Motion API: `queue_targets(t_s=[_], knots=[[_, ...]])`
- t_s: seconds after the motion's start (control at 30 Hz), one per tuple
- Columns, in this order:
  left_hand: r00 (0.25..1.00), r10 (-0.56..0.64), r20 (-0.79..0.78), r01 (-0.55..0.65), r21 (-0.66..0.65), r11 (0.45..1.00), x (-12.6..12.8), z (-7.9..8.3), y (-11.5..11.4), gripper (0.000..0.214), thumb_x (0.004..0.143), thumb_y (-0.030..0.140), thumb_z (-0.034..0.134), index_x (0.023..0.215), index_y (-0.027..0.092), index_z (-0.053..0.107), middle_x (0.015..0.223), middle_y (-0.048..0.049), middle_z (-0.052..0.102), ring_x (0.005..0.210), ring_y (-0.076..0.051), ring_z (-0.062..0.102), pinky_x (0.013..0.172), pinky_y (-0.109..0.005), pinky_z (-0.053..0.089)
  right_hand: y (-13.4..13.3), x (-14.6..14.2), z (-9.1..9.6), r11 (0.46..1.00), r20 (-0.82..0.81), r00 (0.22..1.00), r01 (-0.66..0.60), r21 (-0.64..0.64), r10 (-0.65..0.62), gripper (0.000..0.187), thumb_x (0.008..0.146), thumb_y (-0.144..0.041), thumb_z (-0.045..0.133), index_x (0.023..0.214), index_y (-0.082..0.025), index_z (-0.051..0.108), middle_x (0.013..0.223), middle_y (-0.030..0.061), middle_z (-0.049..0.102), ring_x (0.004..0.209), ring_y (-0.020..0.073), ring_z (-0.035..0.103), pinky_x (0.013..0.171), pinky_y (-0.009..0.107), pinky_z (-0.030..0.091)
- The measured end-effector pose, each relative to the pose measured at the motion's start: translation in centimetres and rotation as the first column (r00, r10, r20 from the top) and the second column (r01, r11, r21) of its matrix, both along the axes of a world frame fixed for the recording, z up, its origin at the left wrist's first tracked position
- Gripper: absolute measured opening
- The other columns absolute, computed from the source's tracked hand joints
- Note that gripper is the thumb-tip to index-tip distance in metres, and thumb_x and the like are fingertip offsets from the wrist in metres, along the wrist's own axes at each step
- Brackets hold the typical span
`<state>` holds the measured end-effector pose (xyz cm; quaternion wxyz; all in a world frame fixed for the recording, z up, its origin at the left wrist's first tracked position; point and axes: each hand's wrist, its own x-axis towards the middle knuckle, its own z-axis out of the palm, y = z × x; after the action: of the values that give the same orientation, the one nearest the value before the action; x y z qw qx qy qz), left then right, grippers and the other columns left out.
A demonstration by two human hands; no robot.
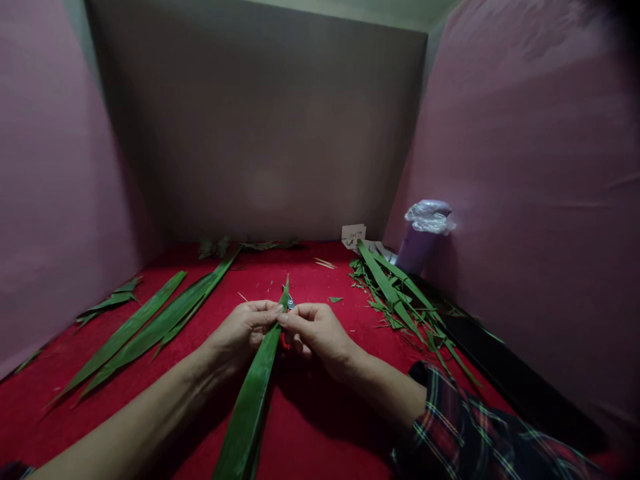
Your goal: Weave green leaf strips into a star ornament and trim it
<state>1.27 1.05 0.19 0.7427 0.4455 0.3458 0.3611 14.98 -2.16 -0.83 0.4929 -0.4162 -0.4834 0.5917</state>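
Observation:
A long green leaf (255, 387) runs from the bottom of the head view up to a narrow tip between my hands. My left hand (247, 327) pinches its left edge close to the tip. My right hand (317, 330) grips the same stretch from the right, thumb and forefinger pressed together. Both sets of fingertips nearly touch. Just behind the fingers lies a pair of scissors (290, 301), with a bit of its red handle showing under my right hand; the rest is hidden.
Long leaves (150, 327) lie on the red cloth (320, 427) at left. Cut strips and scraps (400, 300) are heaped at right, beside a purple bin (417, 250) lined with clear plastic. Thin sticks (325, 263) and a white card (353, 235) lie farther back.

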Motion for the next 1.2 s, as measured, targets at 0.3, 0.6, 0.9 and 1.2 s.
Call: queue_targets(t_s=[0.3, 0.6, 0.9, 1.2], knots=[[1.0, 0.001, 0.006, -0.001, 0.001, 1.0, -0.06, 0.13, 0.16, 0.014, 0.06, 0.015, 0.072, 0.059, 0.012, 0.059, 0.05, -0.0024, 0.06, 0.045, -0.013, 0.056, 0.047, -0.024, 0.046, 0.03, -0.07, -0.12, 1.0, 0.028, 0.999, 0.016, 0.023, -0.016, 0.029, 0.067, -0.038, 0.063, 0.055, -0.017, 0.048, 0.042, -0.0068, 0.046, 0.033, 0.0036, 0.036, 0.032, 0.016, 0.023], [1.0, -0.018, -0.004, 0.019, 0.083, 0.996, -0.3, -0.3, 0.23, 0.015, 0.067, 0.024, 0.069, 0.068, 0.011, 0.062, 0.059, -0.0067, 0.065, 0.051, -0.017, 0.062, 0.052, -0.029, 0.051, 0.18, -0.11, -0.21, 0.999, 0.014, 0.999, 0.031, 0.009, -0.031, 0.024, 0.067, -0.033, 0.061, 0.055, -0.017, 0.047, 0.041, -0.0071, 0.046, 0.032, 0.0038, 0.036, 0.031, 0.015, 0.024], [1.0, -0.003, -0.027, 0.006, 0.08, 0.997, -0.54, -0.38, 0.45, 0.014, 0.069, 0.023, 0.069, 0.065, 0.013, 0.06, 0.054, -0.0043, 0.064, 0.047, -0.016, 0.061, 0.049, -0.026, 0.05, 0.0, -0.06, 0.0, 1.0, 0.001, 1.0, -0.006, 0.016, 0.006, 0.025, 0.067, -0.035, 0.061, 0.056, -0.017, 0.049, 0.043, -0.0055, 0.049, 0.033, 0.0042, 0.037, 0.032, 0.016, 0.024], [0.999, 0.011, -0.031, -0.008, 0.097, 0.995, -0.46, -0.07, 0.31, 0.018, 0.066, 0.026, 0.071, 0.062, 0.013, 0.059, 0.049, -0.0032, 0.063, 0.041, -0.014, 0.058, 0.047, -0.025, 0.048, 0.06, -0.12, -0.1, 1.0, -0.006, 1.0, 0.0, -0.003, 0.0, 0.024, 0.064, -0.033, 0.064, 0.057, -0.016, 0.05, 0.042, -0.0057, 0.049, 0.034, 0.0044, 0.038, 0.033, 0.016, 0.025]])
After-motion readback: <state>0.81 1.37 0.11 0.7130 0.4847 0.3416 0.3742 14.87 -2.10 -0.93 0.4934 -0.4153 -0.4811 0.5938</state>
